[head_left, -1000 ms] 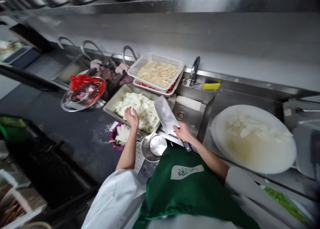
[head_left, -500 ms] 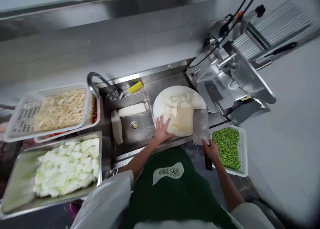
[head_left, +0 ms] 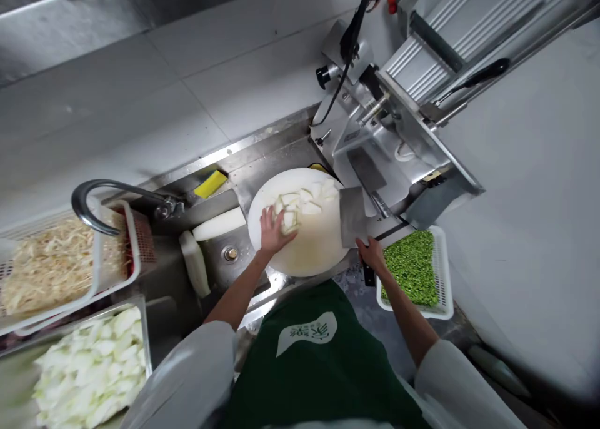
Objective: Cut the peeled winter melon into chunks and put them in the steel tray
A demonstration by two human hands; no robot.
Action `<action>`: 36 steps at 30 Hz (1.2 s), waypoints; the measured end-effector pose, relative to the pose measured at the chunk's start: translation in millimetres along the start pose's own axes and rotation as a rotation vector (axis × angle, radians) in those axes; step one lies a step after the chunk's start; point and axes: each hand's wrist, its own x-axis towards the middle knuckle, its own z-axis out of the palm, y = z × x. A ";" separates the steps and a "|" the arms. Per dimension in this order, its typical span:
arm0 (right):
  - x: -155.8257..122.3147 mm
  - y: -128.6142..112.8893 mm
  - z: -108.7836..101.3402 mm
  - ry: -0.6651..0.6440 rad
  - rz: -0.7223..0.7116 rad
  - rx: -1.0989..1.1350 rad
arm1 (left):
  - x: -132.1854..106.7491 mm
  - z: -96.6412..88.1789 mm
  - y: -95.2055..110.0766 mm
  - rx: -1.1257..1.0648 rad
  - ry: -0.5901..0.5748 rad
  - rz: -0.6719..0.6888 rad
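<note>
A round white cutting board [head_left: 315, 249] lies on the steel counter in front of me. Pale cut vegetable pieces [head_left: 304, 201] are piled on its far side. My left hand [head_left: 272, 230] rests on the board with fingers spread, touching the near pieces. My right hand [head_left: 372, 254] grips the dark handle of a cleaver [head_left: 352, 216], whose wide blade lies flat at the board's right edge.
A steel slicing machine [head_left: 398, 110] stands behind the board at right. A white basket of chopped green bits [head_left: 414, 267] sits right of the board. To the left are a small sink [head_left: 225, 254], a tap [head_left: 112, 194], a basket of shredded strips [head_left: 51, 263] and a tray of pale chunks [head_left: 89, 373].
My view has swung right from the tray to the board. The left hand left the tray's chunks and now rests on the board's pieces. The cleaver moved to the board's right edge.
</note>
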 end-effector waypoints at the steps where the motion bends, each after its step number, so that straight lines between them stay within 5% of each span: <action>1: 12.7 -6.1 -2.6 -0.005 0.004 -0.017 | -0.7 -2.9 -3.6 -0.007 0.025 -0.036; 7: 73.7 -50.5 -15.8 -0.089 -0.070 -0.068 | 41.1 -16.9 0.3 -0.047 0.084 -0.057; 11: 97.1 -76.9 -14.8 -0.212 -0.161 -0.167 | 84.8 -9.7 41.1 0.023 -0.015 0.057; 14: 99.7 -87.1 -1.6 -0.297 -0.204 -0.210 | 96.6 8.4 78.2 0.103 -0.151 0.067; 18: 75.3 -93.2 34.6 -0.363 -0.200 -0.117 | 90.2 29.4 104.1 0.144 -0.165 0.035; 25: 15.4 -103.1 92.0 -0.334 -0.154 0.102 | 79.7 27.7 99.2 0.148 -0.107 0.042; 32: -7.6 -96.3 74.6 -0.232 -0.125 0.183 | 76.4 24.1 123.9 0.066 -0.081 0.170; 36: -30.2 -106.5 58.4 -0.177 -0.136 0.178 | 73.6 6.9 141.5 0.015 -0.037 0.256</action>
